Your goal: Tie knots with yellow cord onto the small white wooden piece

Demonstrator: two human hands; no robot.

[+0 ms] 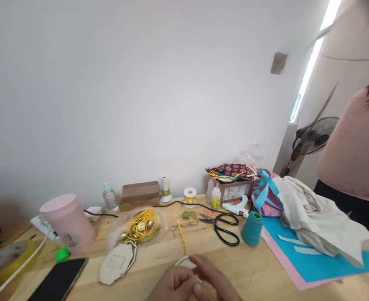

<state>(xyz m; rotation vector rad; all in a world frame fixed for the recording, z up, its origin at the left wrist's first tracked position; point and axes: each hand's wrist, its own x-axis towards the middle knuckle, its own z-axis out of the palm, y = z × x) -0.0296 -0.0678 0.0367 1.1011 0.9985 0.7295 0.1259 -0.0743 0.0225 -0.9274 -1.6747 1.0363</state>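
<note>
At the bottom centre my left hand [175,282] and my right hand [215,279] come together over a pale disc [186,262] with a rounded edge. Both hands have their fingers closed around its near side, which they hide. A twisted yellow cord [182,236] runs from the disc's far edge away across the wooden table and ends in a loop. Right of the cord lie black-handled scissors [225,228], their blades pointing left. Green thread [186,215] lies loosely by the cord. To the left are pale many-sided card pieces [117,262].
A plastic bag [140,225] holds yellow cord and gold bells. At left are a pink canister [69,225], a phone [59,280] and tape [8,259]. A teal thread cone [252,228], glue gun [237,206] and blue sheet [316,259] lie right. A person [350,146] stands at far right.
</note>
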